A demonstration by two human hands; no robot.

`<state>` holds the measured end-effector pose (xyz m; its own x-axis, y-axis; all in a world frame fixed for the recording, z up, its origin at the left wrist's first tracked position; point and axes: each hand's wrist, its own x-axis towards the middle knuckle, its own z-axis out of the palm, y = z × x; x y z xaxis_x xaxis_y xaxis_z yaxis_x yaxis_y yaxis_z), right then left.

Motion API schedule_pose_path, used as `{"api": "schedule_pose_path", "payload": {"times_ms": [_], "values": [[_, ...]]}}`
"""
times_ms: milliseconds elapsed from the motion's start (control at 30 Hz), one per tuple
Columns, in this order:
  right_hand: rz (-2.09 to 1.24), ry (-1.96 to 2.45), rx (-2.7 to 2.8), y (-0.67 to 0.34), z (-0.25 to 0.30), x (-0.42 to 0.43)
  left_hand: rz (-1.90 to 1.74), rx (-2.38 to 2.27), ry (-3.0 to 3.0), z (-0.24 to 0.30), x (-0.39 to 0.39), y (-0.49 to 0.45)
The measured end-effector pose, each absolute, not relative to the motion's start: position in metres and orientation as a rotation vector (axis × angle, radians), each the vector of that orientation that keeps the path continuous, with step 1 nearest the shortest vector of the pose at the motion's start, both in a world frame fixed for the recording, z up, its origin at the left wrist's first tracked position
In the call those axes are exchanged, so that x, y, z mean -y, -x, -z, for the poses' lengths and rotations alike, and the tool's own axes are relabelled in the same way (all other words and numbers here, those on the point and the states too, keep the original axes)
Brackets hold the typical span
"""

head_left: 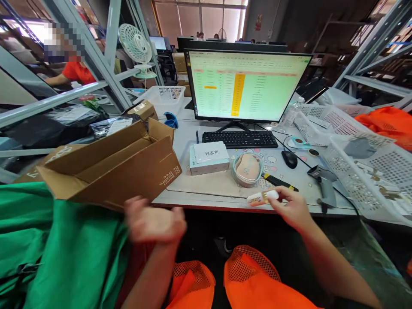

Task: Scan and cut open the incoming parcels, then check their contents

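Note:
My right hand is closed around a small white and orange tube-like item at the desk's front edge. My left hand hovers below the desk edge, smeared by motion, just under an open brown cardboard box that lies tilted at the desk's left. I cannot tell whether its fingers hold anything. A large green bag lies under the box at the lower left.
On the desk stand a monitor, keyboard, mouse, white carton, round tape roll, box cutter and barcode scanner. White baskets fill the right. A person in orange sits far left.

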<state>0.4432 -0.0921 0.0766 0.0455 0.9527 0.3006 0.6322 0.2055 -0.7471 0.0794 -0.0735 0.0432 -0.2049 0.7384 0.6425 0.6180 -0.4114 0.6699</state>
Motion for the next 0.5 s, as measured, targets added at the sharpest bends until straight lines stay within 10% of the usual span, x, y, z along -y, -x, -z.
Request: {"api": "schedule_pose_path", "payload": {"times_ms": [200, 500], "values": [[-0.613, 1.373, 1.791, -0.411, -0.084, 0.068, -0.986, -0.743, -1.623, -0.037, 0.036, -0.228], [0.154, 1.958, 1.247, -0.617, -0.028, 0.072, -1.071, -0.805, -0.993, -0.061, -0.113, -0.227]]}}
